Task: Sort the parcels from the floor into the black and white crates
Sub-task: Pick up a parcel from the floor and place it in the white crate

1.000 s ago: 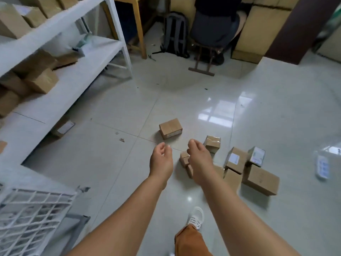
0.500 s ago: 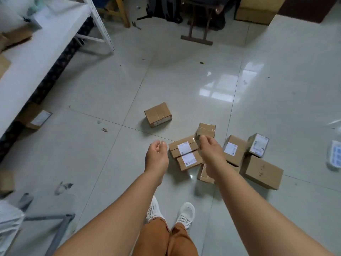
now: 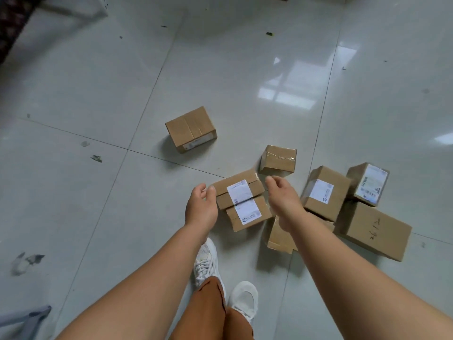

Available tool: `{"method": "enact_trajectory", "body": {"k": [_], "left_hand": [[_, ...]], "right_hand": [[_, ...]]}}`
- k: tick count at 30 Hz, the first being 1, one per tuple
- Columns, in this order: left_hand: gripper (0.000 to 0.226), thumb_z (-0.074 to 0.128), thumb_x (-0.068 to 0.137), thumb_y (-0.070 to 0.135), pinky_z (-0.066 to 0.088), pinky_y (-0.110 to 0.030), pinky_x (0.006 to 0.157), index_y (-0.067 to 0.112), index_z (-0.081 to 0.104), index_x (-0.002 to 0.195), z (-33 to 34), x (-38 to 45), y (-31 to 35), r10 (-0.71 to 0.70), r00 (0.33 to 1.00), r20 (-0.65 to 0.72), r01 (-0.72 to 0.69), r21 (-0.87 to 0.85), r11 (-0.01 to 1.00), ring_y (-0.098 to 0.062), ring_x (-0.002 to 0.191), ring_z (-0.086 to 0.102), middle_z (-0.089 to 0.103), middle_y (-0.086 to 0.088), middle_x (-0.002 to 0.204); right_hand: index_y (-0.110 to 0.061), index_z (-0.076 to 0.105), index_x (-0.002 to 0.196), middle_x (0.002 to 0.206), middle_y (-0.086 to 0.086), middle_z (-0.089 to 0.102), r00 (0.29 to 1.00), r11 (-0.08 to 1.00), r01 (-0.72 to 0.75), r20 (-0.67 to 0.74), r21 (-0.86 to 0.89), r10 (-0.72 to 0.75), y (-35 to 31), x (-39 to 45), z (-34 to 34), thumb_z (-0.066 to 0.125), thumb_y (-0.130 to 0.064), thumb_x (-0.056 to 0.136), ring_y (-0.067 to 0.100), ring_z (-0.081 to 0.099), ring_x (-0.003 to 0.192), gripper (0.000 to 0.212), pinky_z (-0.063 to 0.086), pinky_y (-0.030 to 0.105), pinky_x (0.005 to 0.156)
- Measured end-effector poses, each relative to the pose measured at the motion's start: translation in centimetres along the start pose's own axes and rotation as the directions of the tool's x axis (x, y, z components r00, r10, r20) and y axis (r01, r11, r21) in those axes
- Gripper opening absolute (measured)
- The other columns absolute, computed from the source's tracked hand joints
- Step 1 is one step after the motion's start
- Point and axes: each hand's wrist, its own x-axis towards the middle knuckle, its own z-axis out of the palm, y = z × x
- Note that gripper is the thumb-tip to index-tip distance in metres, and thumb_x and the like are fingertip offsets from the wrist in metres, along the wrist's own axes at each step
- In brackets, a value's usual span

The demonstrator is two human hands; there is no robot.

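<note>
My left hand (image 3: 201, 207) and right hand (image 3: 285, 201) hang relaxed, holding nothing, flanking two labelled parcels (image 3: 241, 202) mid-frame. More parcels (image 3: 326, 192) crowd right; a lone box (image 3: 191, 128) sits above; my shoes (image 3: 242, 299) below.

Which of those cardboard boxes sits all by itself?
The plain box farthest out on the floor, beyond the left hand. Every other parcel huddles together in the cluster on the right.

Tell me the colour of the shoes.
White: the shoes are white lace-ups, seen in the head view, the only one.
</note>
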Motion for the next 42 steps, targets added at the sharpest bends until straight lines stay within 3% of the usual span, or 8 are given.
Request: {"method": "enact_trajectory", "body": {"k": [6, 12, 17, 20, 27, 31, 35, 42], "left_hand": [[0.051, 0.038, 0.1, 0.036, 0.033, -0.031, 0.101, 0.017, 0.031, 0.147, 3.9, 8.6, -4.7, -0.036, 0.999, 0.035, 0.035, 0.053, 0.998, -0.021, 0.131, 0.042, 0.043, 0.0, 0.146], [0.058, 0.037, 0.098, 0.045, 0.033, -0.039, 0.107, 0.016, 0.029, 0.147, 6.9, 15.5, -9.2, -0.126, 0.989, 0.081, 0.119, 0.086, 0.989, -0.024, 0.134, 0.039, 0.038, -0.001, 0.15], [0.051, 0.035, 0.097, 0.046, 0.04, -0.036, 0.093, 0.013, 0.04, 0.136, 8.4, 18.7, -11.5, -0.171, 0.977, 0.13, 0.156, 0.114, 0.981, -0.029, 0.12, 0.049, 0.051, -0.008, 0.133], [0.052, 0.036, 0.098, 0.045, 0.039, -0.036, 0.098, 0.017, 0.036, 0.141, 8.8, 18.9, -11.6, -0.196, 0.967, 0.162, 0.186, 0.076, 0.98, -0.025, 0.122, 0.047, 0.05, -0.004, 0.136], [0.039, 0.041, 0.098, 0.039, 0.038, -0.028, 0.083, 0.02, 0.042, 0.132, 5.9, 14.2, -7.4, -0.104, 0.989, 0.102, 0.104, 0.006, 0.995, -0.018, 0.099, 0.052, 0.057, 0.002, 0.117], [0.047, 0.04, 0.097, 0.044, 0.042, -0.033, 0.095, 0.02, 0.042, 0.137, 2.3, 9.6, -3.4, -0.062, 0.998, -0.008, 0.062, -0.038, 0.997, -0.022, 0.112, 0.052, 0.049, 0.001, 0.132], [0.035, 0.033, 0.095, 0.05, 0.047, -0.038, 0.092, 0.025, 0.057, 0.101, -1.8, 4.1, 1.1, -0.041, 0.997, -0.067, 0.032, -0.123, 0.992, -0.025, 0.098, 0.055, 0.053, -0.007, 0.117], [0.031, 0.037, 0.096, 0.05, 0.048, -0.036, 0.077, 0.02, 0.044, 0.092, -8.2, -5.5, 8.8, -0.086, 0.988, -0.126, 0.046, -0.288, 0.957, -0.024, 0.089, 0.055, 0.055, -0.006, 0.093]], "right_hand": [[-0.019, 0.037, 0.144, 0.14, 0.004, 0.048, 1.0, 0.996, 0.025, -0.01, -0.087, -0.026, 4.2, 9.6, 4.1, 0.041, -0.039, 0.099, 0.013, 0.044, 0.106, 0.05, 0.039, 0.031, 0.086], [-0.016, 0.033, 0.147, 0.146, 0.006, 0.042, 0.999, 0.992, -0.006, -0.036, -0.128, 0.001, 7.6, 16.8, 7.2, 0.044, -0.038, 0.098, 0.025, 0.043, 0.129, 0.055, 0.037, 0.039, 0.104], [-0.016, 0.038, 0.144, 0.132, 0.005, 0.052, 0.999, 0.985, -0.016, -0.053, -0.173, 0.007, 9.4, 19.6, 8.4, 0.043, -0.036, 0.097, 0.021, 0.049, 0.11, 0.051, 0.041, 0.038, 0.101], [-0.019, 0.043, 0.138, 0.128, 0.006, 0.053, 0.998, 0.981, -0.026, -0.053, -0.192, 0.016, 9.7, 19.8, 8.7, 0.043, -0.037, 0.095, 0.023, 0.052, 0.107, 0.047, 0.045, 0.045, 0.097], [-0.025, 0.032, 0.147, 0.145, 0.002, 0.039, 0.999, 0.994, -0.039, -0.035, -0.103, 0.036, 6.5, 14.8, 7.3, 0.043, -0.04, 0.094, 0.021, 0.046, 0.116, 0.056, 0.041, 0.035, 0.083], [-0.029, 0.027, 0.149, 0.152, 0.0, 0.029, 1.0, 1.0, -0.019, -0.014, -0.025, 0.019, 2.5, 9.0, 5.4, 0.044, -0.044, 0.094, 0.022, 0.04, 0.128, 0.06, 0.036, 0.037, 0.094], [-0.042, 0.045, 0.132, 0.14, 0.0, 0.042, 0.999, 0.997, -0.05, -0.001, 0.065, 0.051, -1.8, 2.5, 3.4, 0.043, -0.068, 0.077, 0.023, 0.052, 0.116, 0.061, 0.045, 0.045, 0.097], [-0.022, 0.039, 0.115, 0.111, 0.002, 0.042, 0.995, 0.985, -0.093, -0.02, 0.145, 0.097, -9.8, -7.4, -1.0, 0.038, -0.059, 0.093, 0.02, 0.04, 0.103, 0.043, 0.034, 0.041, 0.091]]}}
